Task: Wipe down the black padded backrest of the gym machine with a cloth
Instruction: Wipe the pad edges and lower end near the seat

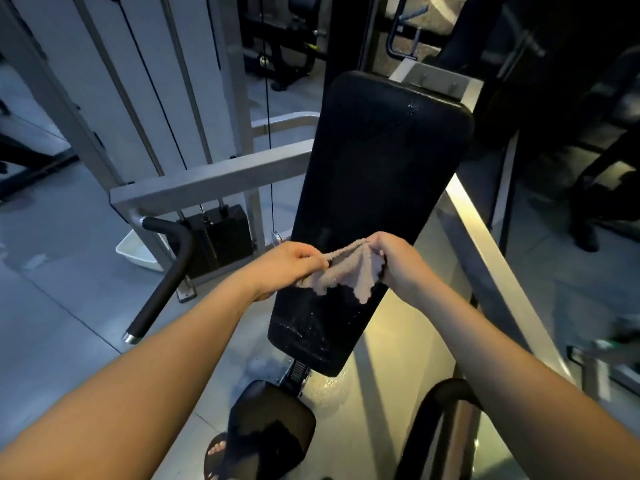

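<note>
Pinching a pale cloth (pixel 346 271) stretched between left hand (pixel 294 265) and right hand (pixel 398 263), low on the black backrest (pixel 381 161), whose length runs up and away from both.

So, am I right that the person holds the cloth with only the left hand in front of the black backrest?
Not quite: the head view shows both hands holding it. The left hand and the right hand each grip one side of the cloth in front of the black backrest.
</note>
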Action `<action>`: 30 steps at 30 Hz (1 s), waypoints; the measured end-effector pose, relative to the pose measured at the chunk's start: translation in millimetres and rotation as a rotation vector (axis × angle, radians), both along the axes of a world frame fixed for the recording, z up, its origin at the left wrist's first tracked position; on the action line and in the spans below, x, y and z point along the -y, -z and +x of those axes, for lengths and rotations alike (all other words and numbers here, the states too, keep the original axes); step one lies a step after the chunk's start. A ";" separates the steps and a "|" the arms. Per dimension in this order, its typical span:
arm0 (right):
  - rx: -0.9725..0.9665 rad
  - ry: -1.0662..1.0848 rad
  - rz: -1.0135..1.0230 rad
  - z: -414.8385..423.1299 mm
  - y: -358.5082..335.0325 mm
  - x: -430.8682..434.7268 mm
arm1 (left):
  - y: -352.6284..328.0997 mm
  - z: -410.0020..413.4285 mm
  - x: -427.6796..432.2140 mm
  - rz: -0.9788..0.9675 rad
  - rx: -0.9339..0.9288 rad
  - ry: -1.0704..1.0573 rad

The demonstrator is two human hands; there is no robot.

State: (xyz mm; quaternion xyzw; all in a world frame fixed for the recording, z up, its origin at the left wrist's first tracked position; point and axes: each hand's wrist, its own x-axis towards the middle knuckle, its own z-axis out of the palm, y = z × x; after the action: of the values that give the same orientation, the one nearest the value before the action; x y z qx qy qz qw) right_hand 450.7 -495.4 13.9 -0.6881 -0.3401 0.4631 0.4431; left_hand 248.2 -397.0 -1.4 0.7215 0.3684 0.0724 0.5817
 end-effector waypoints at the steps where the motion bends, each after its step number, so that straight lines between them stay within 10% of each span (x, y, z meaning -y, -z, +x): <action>1: 0.123 -0.001 -0.025 1.5 0.2 2.6 | -4.1 2.8 5.9 0.006 0.015 0.009; 4: 0.480 0.115 -0.015 -0.8 2.3 11.3 | -13.7 15.1 17.1 -0.058 0.120 -0.049; 9: 0.241 -0.013 0.146 -8.5 -3.2 23.2 | -27.5 32.0 20.1 -0.131 0.235 -0.053; 19: 0.600 0.174 0.381 18.9 -68.8 -20.9 | -44.9 52.0 -14.2 0.039 0.217 -0.412; 22: 0.811 0.162 0.455 44.3 -114.3 -49.8 | -55.4 56.6 -32.4 0.109 0.200 -0.413; 26: 1.559 0.211 0.337 80.4 -121.7 -74.9 | -62.9 63.1 -49.0 0.229 0.148 -0.398; 30: 1.710 0.178 0.312 80.2 -97.0 -77.0 | -59.2 65.8 -68.2 0.358 0.104 -0.369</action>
State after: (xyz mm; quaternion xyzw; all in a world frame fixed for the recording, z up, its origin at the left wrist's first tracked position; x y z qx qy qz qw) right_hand 530.9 -418.4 110.9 -0.7552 -0.5605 -0.3001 0.1597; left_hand 314.0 -328.8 57.7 0.7290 0.4444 0.2785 0.4398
